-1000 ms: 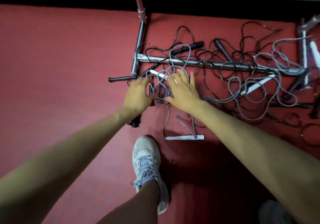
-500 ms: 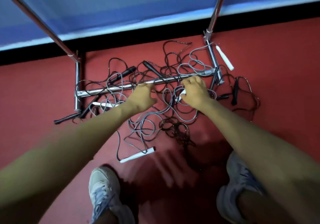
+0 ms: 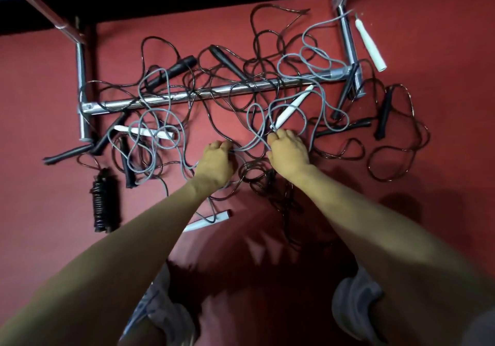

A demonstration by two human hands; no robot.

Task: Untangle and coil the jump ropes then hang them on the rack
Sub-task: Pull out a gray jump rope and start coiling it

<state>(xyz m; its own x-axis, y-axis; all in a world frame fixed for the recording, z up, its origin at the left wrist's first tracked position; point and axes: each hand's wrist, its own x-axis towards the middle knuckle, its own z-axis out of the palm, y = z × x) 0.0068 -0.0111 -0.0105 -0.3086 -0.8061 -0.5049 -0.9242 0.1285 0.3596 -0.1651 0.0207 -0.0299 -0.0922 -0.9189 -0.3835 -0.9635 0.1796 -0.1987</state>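
Red floor [image 3: 40, 91] is filling the head-camera view, seen from above. Grey jump ropes [image 3: 303, 38] and black jump ropes [image 3: 384, 115] are lying on it in 1 loose tangle, crossing over and under the chrome bottom bar of the rack [image 3: 214, 92].

The left hand [image 3: 215, 164] is reaching into the middle of the tangle, its fingers curled and gripping a grey strand at the fingertips. The right hand [image 3: 288, 151] is working just beside it, fingers curled round several grey strands right at the tip of a white handle [image 3: 293, 105], which is slanting up toward the bar.

A far white handle [image 3: 371, 42] is lying beside the rack's right foot. A left white handle [image 3: 144, 131] is lying under grey loops near the left foot. A near white handle [image 3: 207, 219] is partly hiding under the left forearm.

A wound black bundle [image 3: 103, 201] is lying at the left, apart from the tangle. 2 grey shoes [image 3: 353, 305] are showing at the bottom edge.
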